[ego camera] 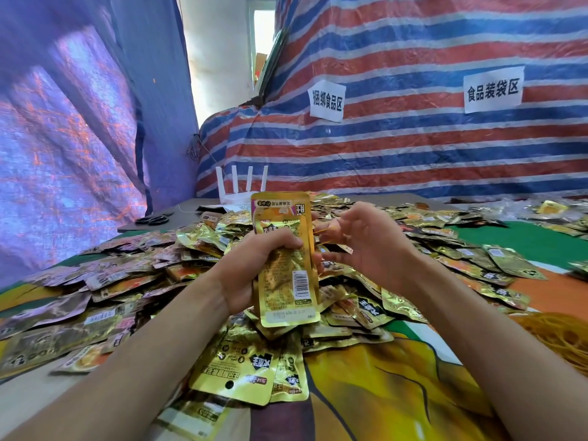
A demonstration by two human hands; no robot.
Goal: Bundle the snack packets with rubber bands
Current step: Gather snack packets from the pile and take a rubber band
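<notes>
The left hand (254, 265) grips a stack of gold snack packets (288, 265) around its middle, fingers curled over the front, holding the stack upright above the counter (525, 237). The topmost packet shows a barcode near its lower end, and the packets behind it stick up higher, with a printed label at the top.

The right hand (359, 240) is just beside the stack on its right edge, palm turned towards it and fingers curled. A thin yellow rubber band (323, 232) is caught between its fingers and reaches to the edge of the stack.

Loose packets (136, 281) lie in a wide heap across the counter, under and around both forearms. A pile of yellow rubber bands (555, 338) sits at the right edge, near the right forearm. Farther back, black scissors (152, 220) lie on the left and a white router (241, 187) stands behind the heap. A striped tarp (413, 148) behind carries two paper signs (327, 101).
</notes>
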